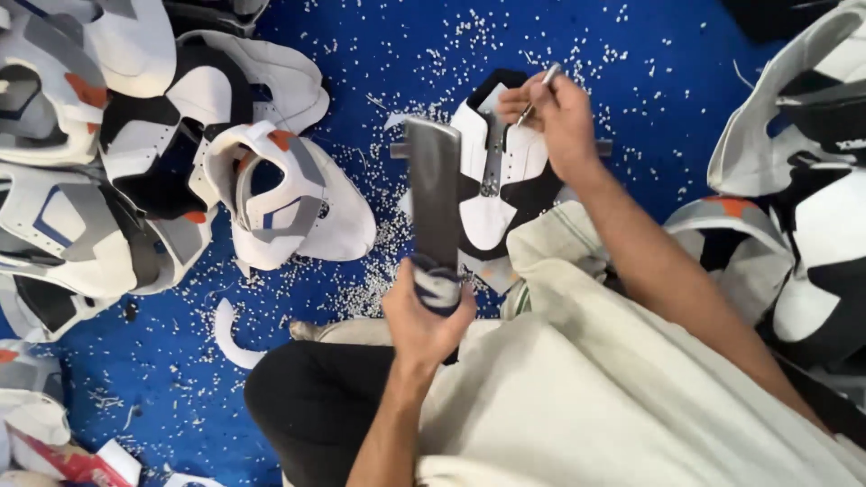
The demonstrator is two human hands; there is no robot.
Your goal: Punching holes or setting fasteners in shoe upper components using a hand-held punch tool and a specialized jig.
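1. Several white, black and grey shoe uppers [117, 171] lie piled at the left on the blue floor [361, 45]; the frame edge cuts off the outermost ones, and one with orange patches [289, 194] lies nearest the middle.
2. White specks [379, 261] litter the floor; what they are is hard to tell.
3. The left hand [424, 320] is clamped round the wrapped handle of a flat metal bar [435, 194], which stands up over the work. The fingers hide the handle's lower end.
4. A black and white shoe upper [501, 189] lies flat just beyond the knee, partly covered by the bar.
5. The right hand [555, 113] pinches a thin metal punch [538, 90], its tip touching the upper's top.
6. More uppers [794, 135] at the right are cropped.
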